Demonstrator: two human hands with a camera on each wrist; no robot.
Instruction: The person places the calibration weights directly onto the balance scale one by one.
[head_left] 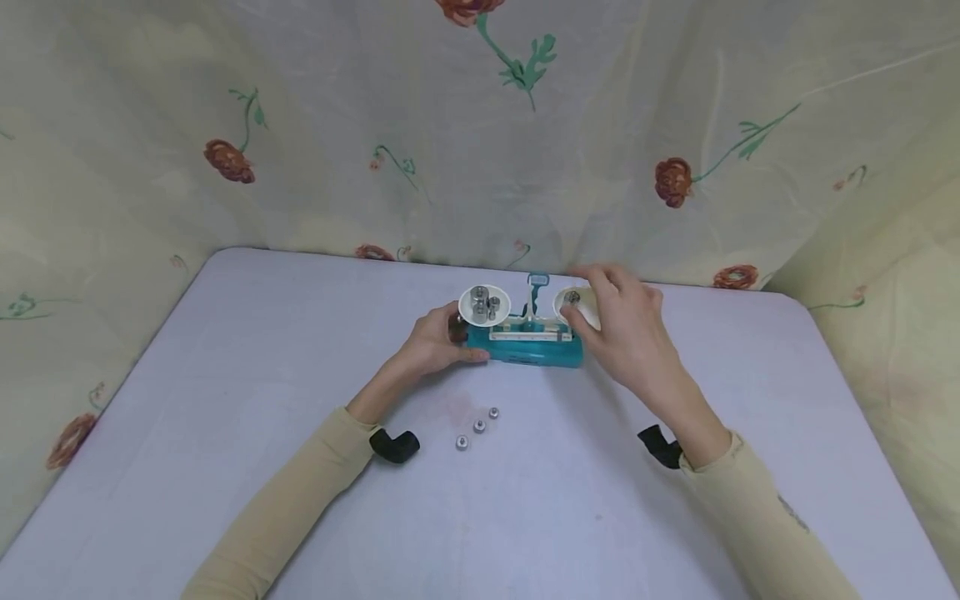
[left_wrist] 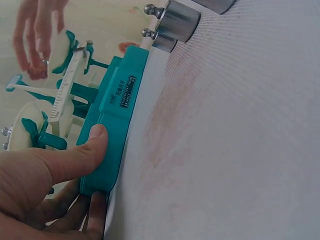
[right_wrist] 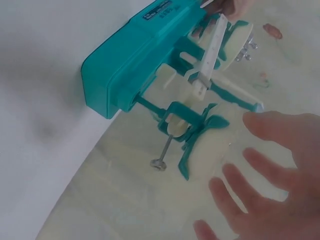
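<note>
A teal balance scale (head_left: 536, 350) stands toward the back of the table. My left hand (head_left: 438, 340) grips the left end of its base, thumb (left_wrist: 95, 150) on the front face and fingers curled behind and below. Several metal weights (head_left: 480, 302) sit together on the white left pan (head_left: 468, 317). Over the right pan (head_left: 561, 310), my right hand (head_left: 626, 329) hovers with its fingers spread apart, thumb close to the rim. A small weight (head_left: 572, 296) shows on that pan between thumb and fingers. In the right wrist view the right fingers (right_wrist: 240, 187) partly cover the pan.
Three small metal weights, the nearest one (head_left: 462, 442) lowest, lie in a slanting row in front of the scale. A flowered curtain (head_left: 315, 125) hangs right behind the white table (head_left: 262, 400) and along its sides. Black straps sit at both wrists.
</note>
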